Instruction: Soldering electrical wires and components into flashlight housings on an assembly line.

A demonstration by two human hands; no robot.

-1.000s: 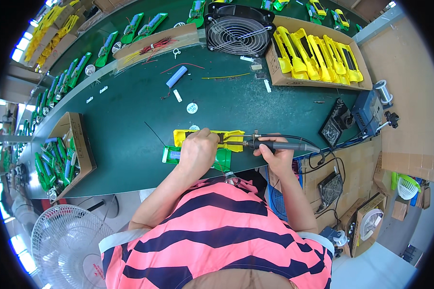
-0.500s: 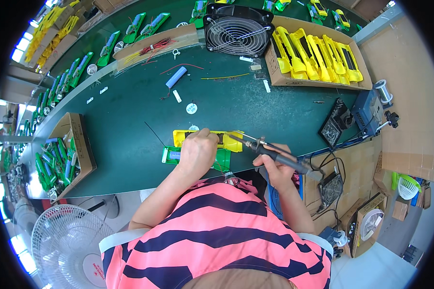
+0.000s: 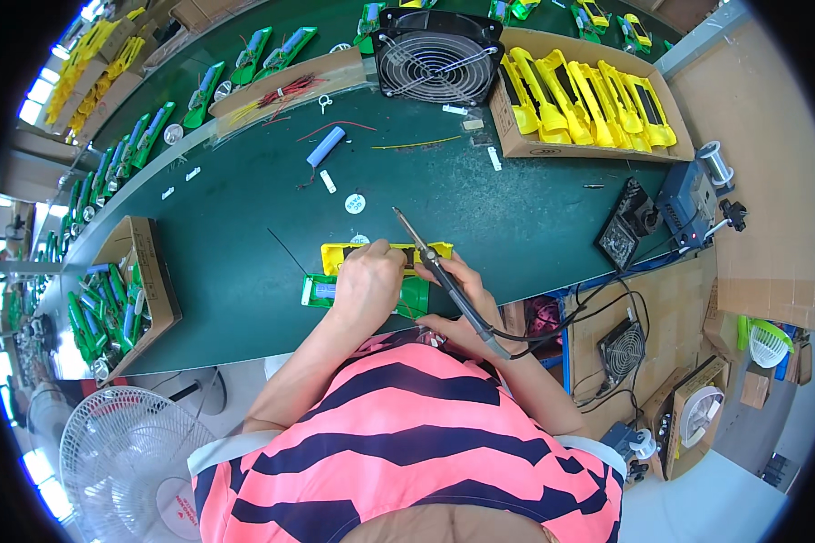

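Note:
My left hand is closed, its fingers curled down at the yellow plastic housing; the fingertips are hidden under the knuckles. Just nearer to me lies an open green housing with a blue cylindrical battery cell inside, partly covered by the same hand. My right hand holds a soldering iron. The iron's bare tip points up and left, above the table beyond the yellow housing. Lower fingers of my right hand reach to the near right corner of the green housing, by thin wires.
A loose blue cell and wires lie farther back. Behind stand a black fan and a carton of yellow housings. At right are a soldering station and iron stand; at left, a carton of green units.
My right hand has moved left and nearer, toward the green housing. The soldering iron has swung up, its tip leaving the yellow housing's right end. My left hand stays in place.

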